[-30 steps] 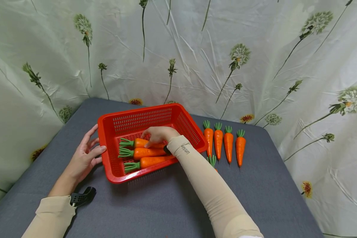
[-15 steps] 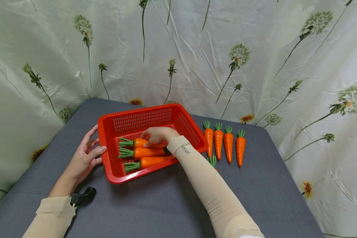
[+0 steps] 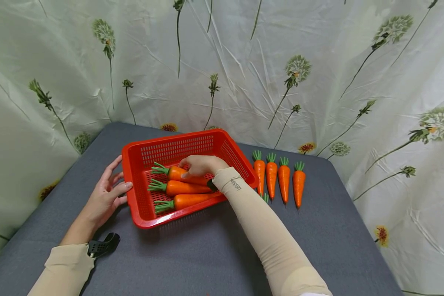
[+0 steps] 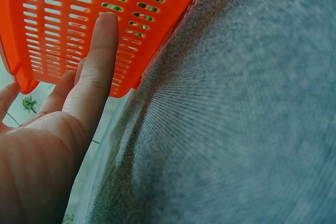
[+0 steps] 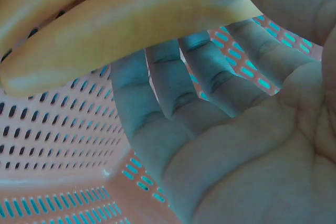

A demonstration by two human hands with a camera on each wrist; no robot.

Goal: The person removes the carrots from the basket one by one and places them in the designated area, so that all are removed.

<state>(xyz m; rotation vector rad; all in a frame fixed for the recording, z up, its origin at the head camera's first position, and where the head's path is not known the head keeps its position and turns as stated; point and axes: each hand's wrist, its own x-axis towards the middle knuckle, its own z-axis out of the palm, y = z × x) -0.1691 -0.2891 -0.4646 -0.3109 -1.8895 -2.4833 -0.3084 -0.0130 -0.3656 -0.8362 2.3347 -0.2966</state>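
A red plastic basket with slotted walls stands on the table, holding three carrots with green tops. My right hand reaches into it and grips the rear carrot between thumb and fingers; in the right wrist view this carrot lies across the fingertips. Just in front lies a middle carrot, and along the front wall is another carrot. At the basket's left end, my left hand touches the rim and outer wall with fairly straight fingers. The right sleeve covers some carrot tips.
Right of the basket, several carrots lie in a row, tops away from me. A further green top shows beside the right sleeve, its carrot hidden. Behind the grey table hangs a flower-patterned curtain.
My right hand has shifted slightly right and away from me with the rear carrot, whose top moved toward the back wall. The middle carrot moved slightly the same way. The left hand stayed put.
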